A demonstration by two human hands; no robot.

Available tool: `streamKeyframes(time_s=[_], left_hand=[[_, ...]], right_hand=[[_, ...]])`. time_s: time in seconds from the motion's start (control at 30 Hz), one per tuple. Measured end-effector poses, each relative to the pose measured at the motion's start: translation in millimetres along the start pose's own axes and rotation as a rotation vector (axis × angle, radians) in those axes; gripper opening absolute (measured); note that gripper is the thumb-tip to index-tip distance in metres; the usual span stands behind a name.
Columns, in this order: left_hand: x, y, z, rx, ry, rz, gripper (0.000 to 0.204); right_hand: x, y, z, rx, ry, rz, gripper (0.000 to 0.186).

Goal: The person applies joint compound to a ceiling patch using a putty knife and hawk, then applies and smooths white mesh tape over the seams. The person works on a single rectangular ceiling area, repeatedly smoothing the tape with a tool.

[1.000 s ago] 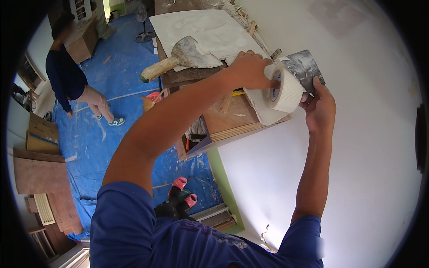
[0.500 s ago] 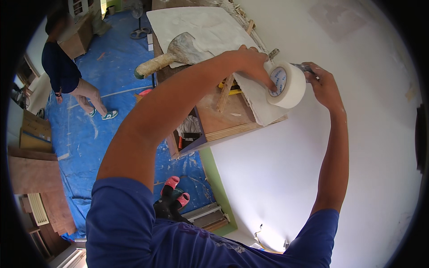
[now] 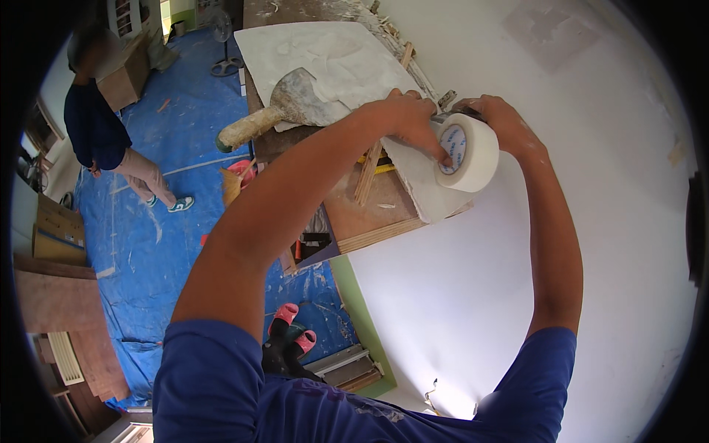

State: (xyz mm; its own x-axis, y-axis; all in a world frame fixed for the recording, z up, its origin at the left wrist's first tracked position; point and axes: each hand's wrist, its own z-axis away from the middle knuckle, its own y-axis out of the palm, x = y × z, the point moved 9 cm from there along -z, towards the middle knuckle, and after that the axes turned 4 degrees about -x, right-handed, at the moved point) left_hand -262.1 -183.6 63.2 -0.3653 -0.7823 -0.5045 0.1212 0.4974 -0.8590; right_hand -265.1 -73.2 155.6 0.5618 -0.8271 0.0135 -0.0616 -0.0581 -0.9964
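Note:
My left hand (image 3: 410,122) grips a roll of white tape (image 3: 483,153), its thumb at the core and its fingers over the far side. Just beyond the roll, my right hand (image 3: 508,125) is closed around a dark thin tool (image 3: 467,109), mostly hidden by the fingers, so I cannot tell its kind. The two hands are close together, near the white wall. Under my left forearm lies a white board (image 3: 332,48) smeared with plaster. A wide scraper (image 3: 294,92) with a worn, crusted handle rests on its near left edge.
A wooden cabinet top (image 3: 373,203) with wood strips bears the board. The white wall (image 3: 458,258) rises close on the right. Blue sheeting (image 3: 177,251) covers the floor, where a person (image 3: 100,125) stands at the left. Below are pink slippers (image 3: 286,314).
My right hand has moved left with the dark tool, toward my left hand behind the roll. The tape roll has shifted slightly left and nearer.

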Motion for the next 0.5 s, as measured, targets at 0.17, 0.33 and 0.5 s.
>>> streamKeyframes(time_s=[0.17,0.33,0.5], left_hand=[[-2.1,3.5,-1.1,-0.011,0.043,-0.043,0.127],[-0.9,2.4,0.4,-0.017,0.043,-0.065,0.128],[-0.3,7.4,-3.5,-0.002,0.067,-0.087,0.131]], right_hand=[[1.0,6.0,-4.3,-0.062,-0.168,0.262,0.037],[3.5,8.4,-12.6,-0.012,-0.183,0.305,0.036],[-10.8,13.0,-8.7,0.036,-0.059,0.220,0.039]])
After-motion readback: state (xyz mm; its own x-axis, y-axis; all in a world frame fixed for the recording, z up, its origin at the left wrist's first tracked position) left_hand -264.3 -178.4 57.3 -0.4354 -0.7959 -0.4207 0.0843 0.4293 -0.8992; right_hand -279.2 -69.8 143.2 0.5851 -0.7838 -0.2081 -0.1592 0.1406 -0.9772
